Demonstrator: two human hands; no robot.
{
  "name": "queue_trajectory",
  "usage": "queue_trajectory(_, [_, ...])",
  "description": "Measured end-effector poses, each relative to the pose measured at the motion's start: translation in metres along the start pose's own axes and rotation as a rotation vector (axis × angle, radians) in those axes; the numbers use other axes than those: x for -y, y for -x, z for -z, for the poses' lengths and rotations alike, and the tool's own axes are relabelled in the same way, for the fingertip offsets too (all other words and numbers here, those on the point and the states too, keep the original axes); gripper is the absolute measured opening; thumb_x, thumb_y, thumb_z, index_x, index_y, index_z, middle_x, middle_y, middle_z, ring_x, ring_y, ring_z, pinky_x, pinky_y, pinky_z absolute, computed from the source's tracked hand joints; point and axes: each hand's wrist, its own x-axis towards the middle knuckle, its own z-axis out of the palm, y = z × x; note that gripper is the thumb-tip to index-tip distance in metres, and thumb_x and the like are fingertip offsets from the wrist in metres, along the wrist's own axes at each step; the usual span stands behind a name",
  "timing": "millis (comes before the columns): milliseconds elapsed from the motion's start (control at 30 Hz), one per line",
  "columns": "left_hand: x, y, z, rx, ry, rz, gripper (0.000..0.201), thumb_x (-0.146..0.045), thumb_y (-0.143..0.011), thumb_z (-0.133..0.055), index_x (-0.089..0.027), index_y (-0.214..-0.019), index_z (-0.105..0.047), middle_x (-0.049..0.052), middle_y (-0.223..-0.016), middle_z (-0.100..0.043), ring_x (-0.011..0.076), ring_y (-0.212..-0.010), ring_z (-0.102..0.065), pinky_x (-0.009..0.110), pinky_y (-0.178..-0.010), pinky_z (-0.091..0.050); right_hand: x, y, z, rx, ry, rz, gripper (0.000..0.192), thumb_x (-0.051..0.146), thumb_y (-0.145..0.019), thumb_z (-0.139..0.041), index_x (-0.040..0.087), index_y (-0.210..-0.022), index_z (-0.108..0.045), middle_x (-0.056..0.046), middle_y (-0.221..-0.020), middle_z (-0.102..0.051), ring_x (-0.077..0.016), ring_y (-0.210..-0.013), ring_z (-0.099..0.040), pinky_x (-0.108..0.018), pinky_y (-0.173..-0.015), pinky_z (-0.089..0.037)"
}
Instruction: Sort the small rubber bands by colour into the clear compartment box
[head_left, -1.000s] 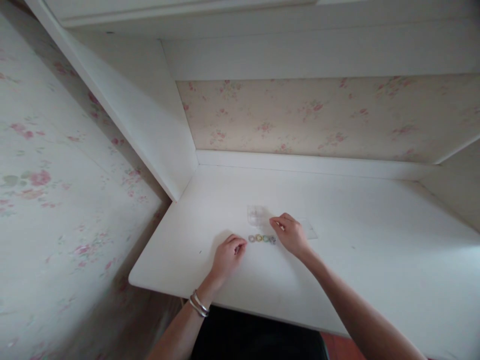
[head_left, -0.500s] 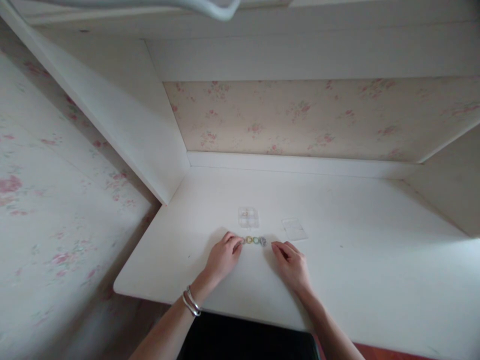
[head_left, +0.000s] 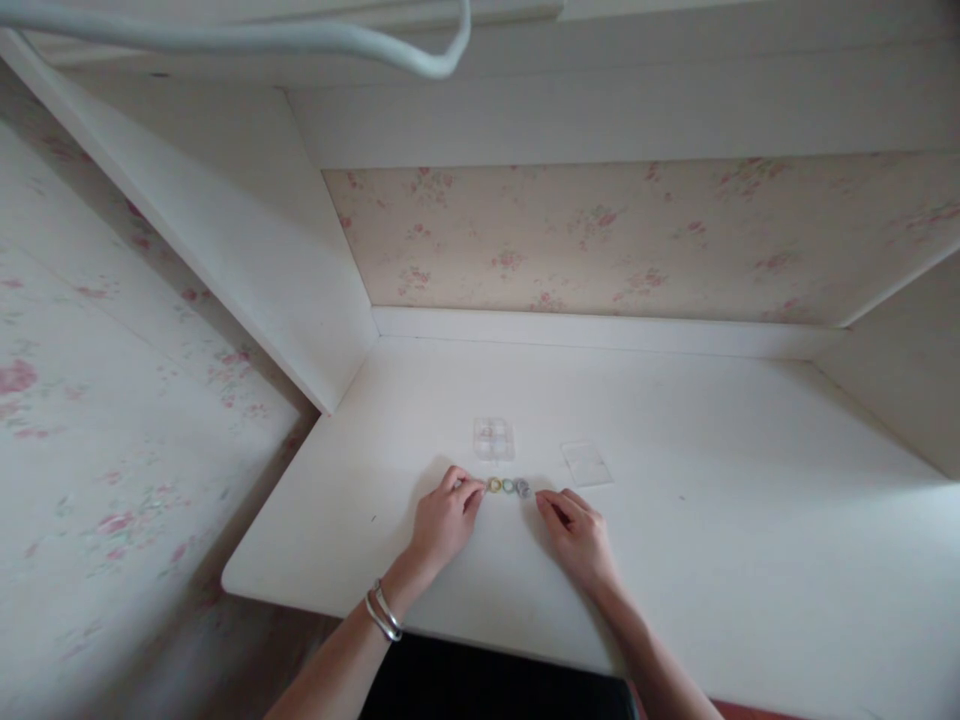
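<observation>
A short row of small ring-shaped pieces lies on the white table between my hands: a yellow one point(head_left: 494, 485), a pale green one point(head_left: 508, 486) and a grey one point(head_left: 523, 488). My left hand point(head_left: 448, 515) is closed in a pinch at the row's left end, its fingertips covering most of a pale piece there. Whether they grip it is hidden. Just off the grey piece, my right hand point(head_left: 577, 535) has thumb and fingers pressed together, with nothing visible in them. Behind the row sits a clear compartment box point(head_left: 493, 440) with something tiny inside.
A clear flat lid point(head_left: 587, 464) lies on the table point(head_left: 712, 580) behind my right hand. White side panels and a low back strip point(head_left: 600, 328) bound the tabletop. A pale cable or bar point(head_left: 360, 45) crosses overhead at upper left.
My right fingertips have come slightly left, closer to the grey piece. Less of the pale piece shows at my left fingertips. The view has shifted a little.
</observation>
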Motion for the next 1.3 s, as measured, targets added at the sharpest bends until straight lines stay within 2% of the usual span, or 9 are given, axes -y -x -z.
queue_trajectory(133, [0.005, -0.004, 0.0, -0.058, 0.183, 0.046, 0.023, -0.033, -0.09, -0.046, -0.024, -0.091, -0.066, 0.003, -0.093, -0.059, 0.013, -0.073, -0.058, 0.025, -0.069, -0.047, 0.002, 0.0, 0.002, 0.01, -0.006, -0.007, 0.032, 0.04, -0.09, -0.044, 0.022, -0.088, -0.07, -0.004, -0.076, -0.063, -0.0147, -0.065, -0.058, -0.025, -0.06, -0.045])
queue_trajectory(300, [0.012, -0.021, 0.004, -0.123, 0.312, 0.057, 0.024, -0.035, -0.089, -0.048, -0.018, -0.088, -0.066, 0.005, -0.088, -0.059, 0.0124, -0.069, -0.055, 0.025, -0.064, -0.047, 0.002, 0.001, 0.002, 0.016, -0.008, 0.0, 0.031, 0.039, -0.09, -0.044, 0.022, -0.088, -0.07, -0.004, -0.077, -0.063, -0.0131, -0.063, -0.057, -0.023, -0.058, -0.043])
queue_trajectory(567, [0.009, -0.068, 0.004, -0.154, 0.24, -0.003, 0.021, -0.031, -0.087, -0.05, -0.018, -0.09, -0.066, 0.004, -0.09, -0.058, 0.0105, -0.064, -0.053, 0.026, -0.068, -0.048, -0.001, -0.001, 0.002, 0.046, 0.012, 0.034, 0.031, 0.037, -0.091, -0.043, 0.021, -0.086, -0.069, -0.003, -0.075, -0.061, -0.0117, -0.063, -0.055, -0.022, -0.058, -0.041])
queue_trajectory(833, [0.02, -0.101, -0.012, -0.145, 0.147, 0.009, 0.019, -0.029, -0.085, -0.052, -0.02, -0.089, -0.069, 0.005, -0.092, -0.06, 0.0147, -0.08, -0.057, 0.029, -0.08, -0.047, 0.0, 0.0, 0.002, 0.044, 0.023, 0.031, 0.03, 0.035, -0.091, -0.043, 0.022, -0.086, -0.069, -0.002, -0.074, -0.061, -0.0117, -0.063, -0.055, -0.021, -0.058, -0.04])
queue_trajectory(967, [0.022, -0.102, -0.016, -0.12, 0.154, 0.031, 0.022, -0.029, -0.086, -0.051, -0.019, -0.091, -0.069, 0.005, -0.092, -0.061, 0.015, -0.082, -0.058, 0.029, -0.08, -0.048, 0.0, 0.0, 0.002, 0.046, 0.015, 0.03, 0.029, 0.035, -0.091, -0.043, 0.022, -0.087, -0.069, -0.002, -0.075, -0.061, -0.0113, -0.062, -0.054, -0.021, -0.057, -0.04])
queue_trajectory(1067, [0.023, -0.096, -0.015, -0.149, 0.196, 0.028, 0.022, -0.029, -0.086, -0.049, -0.018, -0.092, -0.069, 0.006, -0.092, -0.062, 0.0157, -0.085, -0.059, 0.029, -0.08, -0.048, 0.0, 0.0, 0.002, 0.051, 0.02, 0.025, 0.03, 0.035, -0.091, -0.043, 0.022, -0.086, -0.069, -0.002, -0.075, -0.061, -0.0111, -0.062, -0.055, -0.021, -0.058, -0.04])
queue_trajectory(1300, [0.027, -0.058, -0.006, -0.165, 0.269, 0.051, 0.022, -0.029, -0.086, -0.049, -0.017, -0.092, -0.066, 0.006, -0.089, -0.062, 0.0149, -0.079, -0.059, 0.027, -0.072, -0.048, -0.001, 0.0, 0.002, 0.057, 0.081, 0.033, 0.031, 0.036, -0.091, -0.042, 0.022, -0.088, -0.07, -0.002, -0.076, -0.062, -0.0112, -0.063, -0.056, -0.021, -0.059, -0.041])
